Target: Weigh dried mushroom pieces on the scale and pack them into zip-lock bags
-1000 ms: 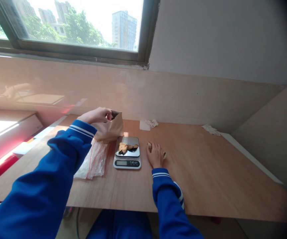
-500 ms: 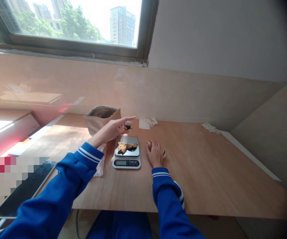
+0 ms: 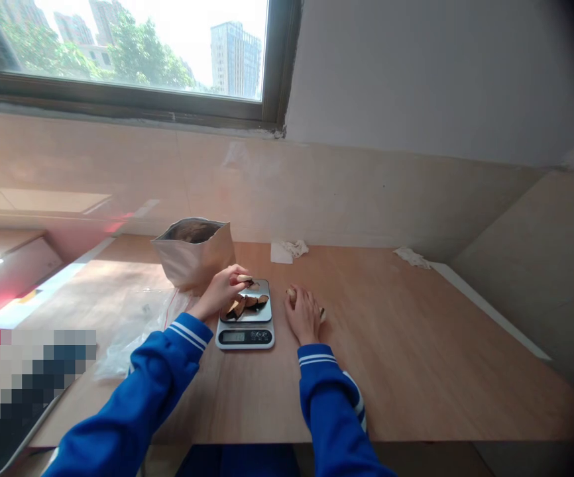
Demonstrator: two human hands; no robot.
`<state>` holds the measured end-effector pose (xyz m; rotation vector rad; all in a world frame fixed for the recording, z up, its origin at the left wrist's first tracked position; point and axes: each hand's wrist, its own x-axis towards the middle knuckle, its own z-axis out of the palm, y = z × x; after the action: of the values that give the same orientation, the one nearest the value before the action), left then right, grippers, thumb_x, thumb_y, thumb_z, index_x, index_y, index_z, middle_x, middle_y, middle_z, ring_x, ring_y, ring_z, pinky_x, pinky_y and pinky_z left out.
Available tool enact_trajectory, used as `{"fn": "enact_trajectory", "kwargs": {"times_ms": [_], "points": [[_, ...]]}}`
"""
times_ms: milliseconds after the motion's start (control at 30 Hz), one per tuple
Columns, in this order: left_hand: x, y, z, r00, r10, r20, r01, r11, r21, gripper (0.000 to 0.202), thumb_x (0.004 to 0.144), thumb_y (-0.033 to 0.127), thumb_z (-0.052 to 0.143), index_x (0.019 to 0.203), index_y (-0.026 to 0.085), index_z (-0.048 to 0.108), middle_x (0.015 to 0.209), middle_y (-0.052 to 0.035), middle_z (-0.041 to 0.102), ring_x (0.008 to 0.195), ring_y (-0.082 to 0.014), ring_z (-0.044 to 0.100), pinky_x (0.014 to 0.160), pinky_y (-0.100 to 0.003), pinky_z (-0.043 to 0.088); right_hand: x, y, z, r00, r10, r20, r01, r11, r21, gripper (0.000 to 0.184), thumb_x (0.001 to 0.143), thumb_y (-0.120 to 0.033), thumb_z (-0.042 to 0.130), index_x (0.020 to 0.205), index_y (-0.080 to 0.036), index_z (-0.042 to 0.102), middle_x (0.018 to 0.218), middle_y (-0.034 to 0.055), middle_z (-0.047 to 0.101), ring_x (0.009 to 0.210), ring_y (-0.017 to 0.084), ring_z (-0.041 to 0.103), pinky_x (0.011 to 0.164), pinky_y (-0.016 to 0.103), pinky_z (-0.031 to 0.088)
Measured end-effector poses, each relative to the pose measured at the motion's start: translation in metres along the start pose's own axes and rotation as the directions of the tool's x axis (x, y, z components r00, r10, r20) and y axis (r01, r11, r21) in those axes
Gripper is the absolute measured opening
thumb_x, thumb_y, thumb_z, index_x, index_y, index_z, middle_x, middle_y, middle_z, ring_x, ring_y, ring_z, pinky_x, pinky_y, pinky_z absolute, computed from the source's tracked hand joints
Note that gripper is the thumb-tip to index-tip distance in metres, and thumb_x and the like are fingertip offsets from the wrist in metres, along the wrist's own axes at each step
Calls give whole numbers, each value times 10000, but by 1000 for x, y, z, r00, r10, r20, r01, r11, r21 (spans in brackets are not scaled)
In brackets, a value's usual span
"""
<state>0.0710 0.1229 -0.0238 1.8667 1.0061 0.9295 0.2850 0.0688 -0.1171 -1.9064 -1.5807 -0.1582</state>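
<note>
My left hand (image 3: 224, 289) is closed on a dried slice (image 3: 245, 279), pale with a dark edge, low over the back of the kitchen scale (image 3: 245, 336). Brown and black dried pieces (image 3: 240, 307) lie on its metal plate. On the table to the right, my right hand (image 3: 304, 315) is curled palm down over pale pieces (image 3: 291, 294). Their ends stick out on both sides of it, while the rest is hidden. The scale's display is lit, but its digits are too small to read.
An upright foil-lined pouch (image 3: 195, 255) stands open behind my left hand. A clear plastic bag (image 3: 135, 331) lies by my left forearm. Crumpled tissue (image 3: 295, 248) and a white card (image 3: 280, 253) are near the wall; another tissue (image 3: 412, 258) is farther right.
My left hand has come down from above the scale towards its plate, still with the slice. The right hand keeps its place beside the scale. The camera view has shifted slightly.
</note>
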Motion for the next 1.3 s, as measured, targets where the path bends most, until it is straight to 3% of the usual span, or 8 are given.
{"fn": "enact_trajectory", "kwargs": {"times_ms": [300,400,633,800,900,967,1167,1300], "points": [[8,-18,8,989,-100,-109,118,979,168,362,722,448,641,942,163,606,828,-68,668,770,-215,626,694,-322,466,0,0,0,1000,4,-2,-4,1000,19,321,898,-296,411,1170,-185,540,1111,105,636,1054,228,528,871,323,351],[9,-19,9,993,-56,-103,83,957,276,267,777,423,583,861,174,630,906,-96,676,858,-235,622,768,-338,455,0,0,1,1000,9,0,-9,1000,25,326,894,-300,422,1175,-179,536,1109,103,638,1052,230,529,883,326,348],[-8,5,4,977,148,-156,-58,880,471,293,885,351,418,1021,202,630,1098,-102,613,1128,-237,530,945,-367,416,-1,0,-1,1000,6,7,-6,1000,27,328,897,-298,415,1181,-181,530,1127,100,632,1060,228,530,870,321,355],[-57,22,-15,894,231,-384,8,849,529,283,898,303,385,1034,223,619,1139,-82,569,1107,-214,519,975,-367,407,0,2,2,1000,8,2,-8,1000,20,335,890,-297,435,1186,-175,533,1112,107,637,1056,229,537,880,322,359],[-90,15,-31,796,278,-538,98,817,568,272,886,290,397,1033,218,615,1107,-80,581,1087,-237,519,982,-408,398,0,3,3,1000,7,-3,-7,1000,9,334,883,-287,446,1179,-161,538,1108,116,638,1054,234,541,884,329,364],[-108,1,-42,768,276,-578,154,796,586,291,885,291,388,1054,203,607,1074,-83,596,1069,-249,529,977,-435,396,0,4,3,1000,-7,-6,7,1000,6,332,876,-261,451,1179,-157,538,1120,115,636,1055,235,541,888,332,368],[-156,-63,-60,937,82,-338,164,754,637,394,881,371,385,1198,205,550,1283,-102,557,1160,-269,524,954,-446,422,-1,5,-1,997,-72,3,72,997,15,319,860,-168,429,1140,-193,580,1146,89,632,1085,229,518,906,343,367],[-168,-81,-55,962,-33,-270,218,688,693,414,900,362,357,1261,229,511,1348,-79,526,1184,-276,519,960,-486,403,-1,7,2,996,-93,-19,93,995,24,323,861,-155,420,1129,-196,596,1197,87,614,1117,229,497,930,357,358]]}}
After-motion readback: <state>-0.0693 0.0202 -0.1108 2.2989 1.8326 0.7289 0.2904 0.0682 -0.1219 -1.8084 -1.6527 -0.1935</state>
